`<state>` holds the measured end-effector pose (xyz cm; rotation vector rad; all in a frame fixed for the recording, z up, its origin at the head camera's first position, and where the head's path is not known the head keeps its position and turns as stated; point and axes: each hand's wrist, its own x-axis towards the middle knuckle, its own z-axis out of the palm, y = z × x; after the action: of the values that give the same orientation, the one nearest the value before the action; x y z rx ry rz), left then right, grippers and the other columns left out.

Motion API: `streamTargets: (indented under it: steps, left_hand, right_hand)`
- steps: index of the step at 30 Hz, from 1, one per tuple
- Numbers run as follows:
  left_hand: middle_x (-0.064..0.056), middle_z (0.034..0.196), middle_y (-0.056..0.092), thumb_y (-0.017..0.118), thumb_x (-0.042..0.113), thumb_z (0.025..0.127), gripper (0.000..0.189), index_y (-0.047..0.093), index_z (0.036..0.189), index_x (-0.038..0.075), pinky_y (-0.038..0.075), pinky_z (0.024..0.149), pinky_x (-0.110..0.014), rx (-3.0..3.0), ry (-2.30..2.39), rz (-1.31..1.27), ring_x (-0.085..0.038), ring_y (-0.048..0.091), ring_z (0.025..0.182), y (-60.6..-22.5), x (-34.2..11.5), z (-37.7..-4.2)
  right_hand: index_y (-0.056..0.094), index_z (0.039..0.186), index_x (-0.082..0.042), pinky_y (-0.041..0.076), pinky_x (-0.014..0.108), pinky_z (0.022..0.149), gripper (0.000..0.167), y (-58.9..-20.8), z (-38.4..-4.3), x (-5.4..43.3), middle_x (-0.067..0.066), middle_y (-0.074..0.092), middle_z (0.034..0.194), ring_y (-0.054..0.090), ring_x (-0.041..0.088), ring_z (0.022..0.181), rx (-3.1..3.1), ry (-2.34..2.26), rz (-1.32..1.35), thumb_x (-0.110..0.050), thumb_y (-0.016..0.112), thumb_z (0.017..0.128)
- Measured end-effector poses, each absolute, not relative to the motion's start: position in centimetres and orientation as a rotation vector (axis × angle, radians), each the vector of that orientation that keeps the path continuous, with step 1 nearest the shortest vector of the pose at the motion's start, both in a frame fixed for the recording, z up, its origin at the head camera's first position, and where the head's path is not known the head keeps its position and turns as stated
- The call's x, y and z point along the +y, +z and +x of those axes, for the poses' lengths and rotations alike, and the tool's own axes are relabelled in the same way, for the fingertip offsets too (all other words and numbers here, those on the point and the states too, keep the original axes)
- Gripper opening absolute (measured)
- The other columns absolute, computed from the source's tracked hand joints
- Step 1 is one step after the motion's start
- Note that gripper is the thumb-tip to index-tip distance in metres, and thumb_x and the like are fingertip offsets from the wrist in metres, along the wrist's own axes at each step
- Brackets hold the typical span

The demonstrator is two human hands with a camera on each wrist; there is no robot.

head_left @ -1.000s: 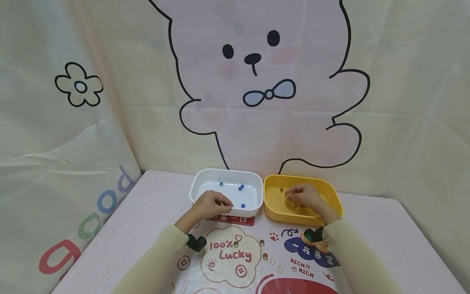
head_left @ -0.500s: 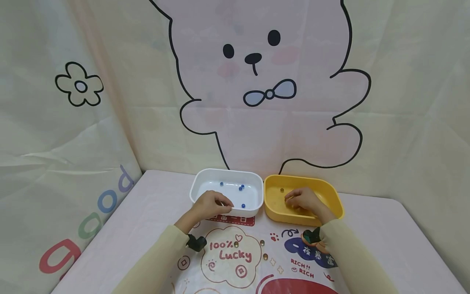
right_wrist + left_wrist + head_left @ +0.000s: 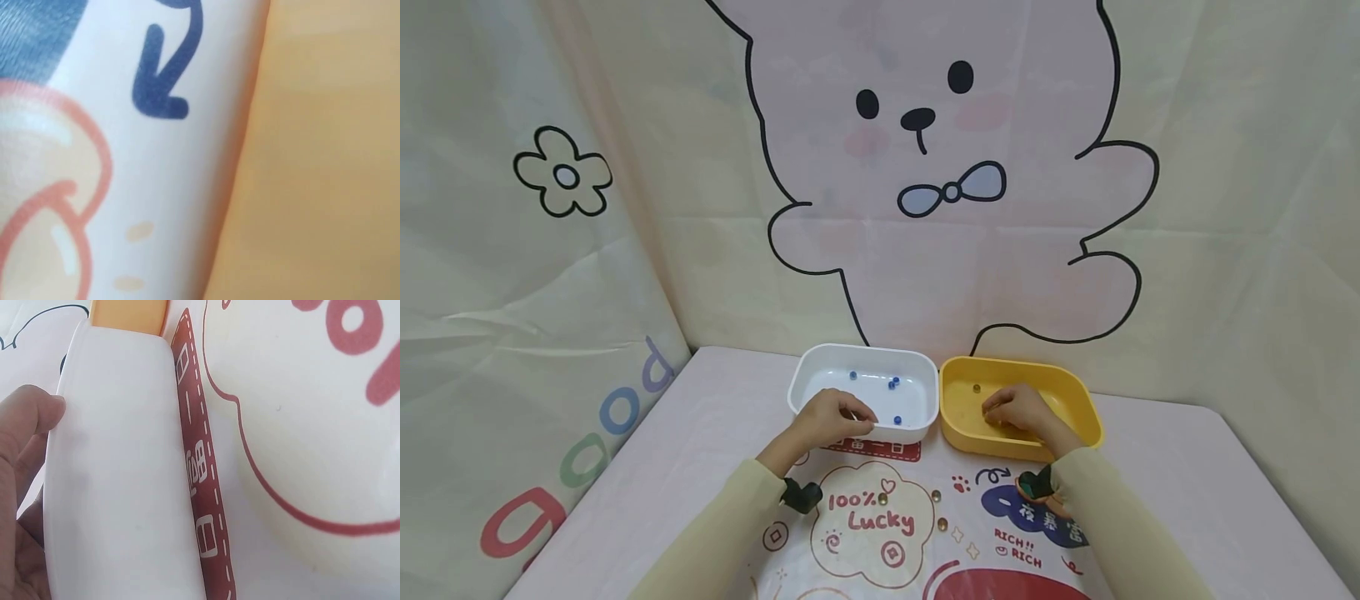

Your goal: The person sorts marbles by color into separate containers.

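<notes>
My left hand [image 3: 833, 417] is at the front rim of the white tray [image 3: 805, 367]. Its thumb overlaps the rim in the left wrist view, and the other fingers [image 3: 28, 415] curl on the inner side. Blue beads [image 3: 898, 420] lie scattered on the white floor. Inside the yellow tray [image 3: 1078, 400], my right hand [image 3: 1022, 408] reaches down with bent fingers close to the bottom. Its fingertips are hidden, so I cannot tell whether it pinches a bead. A single amber bead [image 3: 976, 388] lies just beyond these fingers.
Three amber beads, one of them a front bead [image 3: 942, 524], lie on the printed tablecloth [image 3: 865, 546] before the trays. Both trays stand side by side near the back wall, where a bear is drawn. The right wrist view shows only tablecloth and yellow tray wall.
My right hand has dipped slightly lower into the yellow tray; an amber spot visible at its fingertips earlier is now hidden. The left hand stays at the white rim.
</notes>
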<state>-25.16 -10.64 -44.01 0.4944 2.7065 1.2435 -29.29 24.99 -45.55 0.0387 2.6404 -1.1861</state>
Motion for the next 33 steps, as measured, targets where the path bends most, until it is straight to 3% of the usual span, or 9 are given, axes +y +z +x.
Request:
streamTargets:
  steps: [10, 17, 23, 33]
  left_hand:
    - [0.012, 0.088, 0.070, 0.076, 0.032, 0.080, 0.007, 0.077, 0.087, 0.028, 0.046, 0.072, -0.030, 2.706, 1.241, 0.485, -0.013, 0.057, 0.081, -44.1, -10.6, -25.2]
    - [0.012, 0.088, 0.070, 0.076, 0.031, 0.081, 0.010, 0.077, 0.088, 0.025, 0.046, 0.072, -0.030, 2.710, 1.239, 0.490, -0.013, 0.057, 0.081, -44.2, -10.6, -25.2]
    - [0.011, 0.088, 0.070, 0.076, 0.032, 0.080, 0.006, 0.076, 0.086, 0.029, 0.047, 0.072, -0.030, 2.705, 1.241, 0.493, -0.013, 0.057, 0.080, -44.2, -10.7, -25.3]
    - [0.011, 0.089, 0.070, 0.076, 0.033, 0.081, 0.008, 0.076, 0.088, 0.029, 0.046, 0.071, -0.030, 2.705, 1.234, 0.483, -0.013, 0.057, 0.081, -44.4, -10.7, -25.5]
  right_hand:
    - [0.067, 0.114, -0.002, 0.046, 0.027, 0.059, 0.032, -44.4, -28.6, 25.2, 0.009, 0.066, 0.088, 0.055, 0.020, 0.067, 2.612, -1.197, 0.000, -0.011, 0.070, 0.083]
    - [0.064, 0.118, -0.004, 0.053, 0.033, 0.068, 0.036, -42.9, -27.3, 25.4, 0.013, 0.067, 0.102, 0.059, 0.023, 0.079, 2.662, -1.158, -0.041, -0.016, 0.070, 0.085]
    - [0.063, 0.121, -0.005, 0.053, 0.037, 0.072, 0.039, -41.8, -25.9, 25.7, 0.017, 0.066, 0.113, 0.061, 0.024, 0.091, 2.712, -1.166, -0.130, -0.021, 0.070, 0.086]
    - [0.064, 0.119, -0.005, 0.055, 0.034, 0.078, 0.039, -40.2, -24.2, 25.2, 0.015, 0.068, 0.112, 0.063, 0.021, 0.092, 2.746, -1.238, -0.232, -0.025, 0.071, 0.086]
